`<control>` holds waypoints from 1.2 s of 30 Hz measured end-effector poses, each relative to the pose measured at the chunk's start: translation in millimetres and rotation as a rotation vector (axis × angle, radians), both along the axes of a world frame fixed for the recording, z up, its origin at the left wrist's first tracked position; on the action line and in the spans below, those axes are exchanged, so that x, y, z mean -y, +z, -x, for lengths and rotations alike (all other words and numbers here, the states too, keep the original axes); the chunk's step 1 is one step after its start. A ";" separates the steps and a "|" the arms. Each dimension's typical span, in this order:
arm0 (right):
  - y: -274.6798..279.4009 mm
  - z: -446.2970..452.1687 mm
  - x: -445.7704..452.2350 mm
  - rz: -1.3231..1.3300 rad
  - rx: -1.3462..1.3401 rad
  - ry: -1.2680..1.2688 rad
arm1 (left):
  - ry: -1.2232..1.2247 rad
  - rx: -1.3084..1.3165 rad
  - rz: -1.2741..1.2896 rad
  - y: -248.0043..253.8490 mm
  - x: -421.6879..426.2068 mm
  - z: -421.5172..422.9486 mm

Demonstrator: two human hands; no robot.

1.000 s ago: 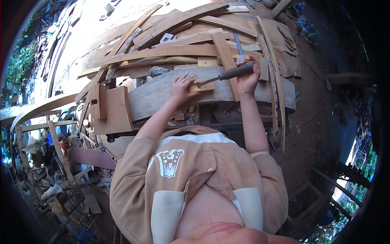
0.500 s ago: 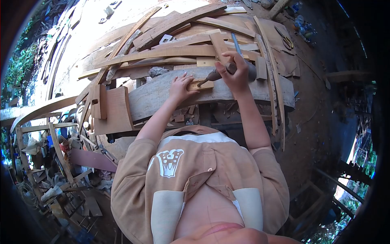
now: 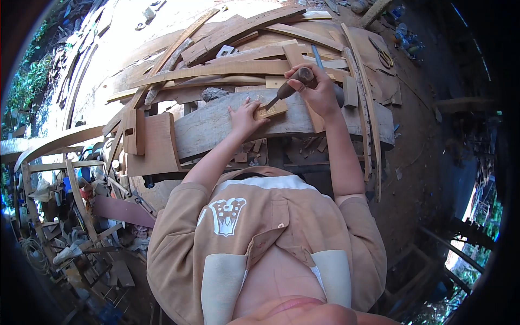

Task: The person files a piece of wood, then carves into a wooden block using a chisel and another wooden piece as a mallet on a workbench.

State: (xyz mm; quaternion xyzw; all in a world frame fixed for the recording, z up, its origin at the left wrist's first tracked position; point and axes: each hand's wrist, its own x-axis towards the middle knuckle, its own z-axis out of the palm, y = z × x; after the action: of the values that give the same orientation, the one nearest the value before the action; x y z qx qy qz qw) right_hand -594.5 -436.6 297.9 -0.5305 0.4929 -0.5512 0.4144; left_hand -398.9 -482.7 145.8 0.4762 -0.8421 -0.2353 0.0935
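Observation:
My left hand grips the left end of a small pale wood block and holds it down on a long grey plank. Pale chips lie on the block's top. My right hand is wrapped round the brown handle of a chisel. The tool tilts down to the left, its dark shaft meeting the block's upper face close to my left fingers. Behind my right wrist, a dark rounded object is mostly hidden. A flat wood strip crosses the plank below that wrist.
Several loose boards lie criss-crossed beyond the plank. Long thin strips stand at the right, near scissors. A mortised block and a brown board sit at the left. Wooden frames and scrap fill the lower left.
My right hand has shifted slightly up, and the chisel handle is now tilted more upright. The small block has turned slightly, its right end rising in view; my left hand still holds it.

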 end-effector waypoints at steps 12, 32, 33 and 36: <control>-12.8 -2.8 7.4 0.087 0.029 -0.183 | -0.031 -0.083 -0.109 0.4 12.1 4.3; -26.8 16.7 16.4 0.111 -0.016 -0.186 | -0.076 -0.106 -0.064 -5.6 21.2 9.9; -29.0 20.5 14.3 0.112 -0.014 -0.185 | -0.076 -0.104 -0.064 -5.8 21.2 9.9; -29.3 28.8 7.7 0.054 0.168 -0.219 | -0.075 -0.091 -0.063 -6.8 21.5 10.4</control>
State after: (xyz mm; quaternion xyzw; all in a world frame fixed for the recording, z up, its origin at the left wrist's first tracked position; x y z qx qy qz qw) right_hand -623.3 -444.3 268.6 -0.4365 0.4963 -0.6489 0.3770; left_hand -409.4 -504.2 139.0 0.4358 -0.8464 -0.2866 0.1078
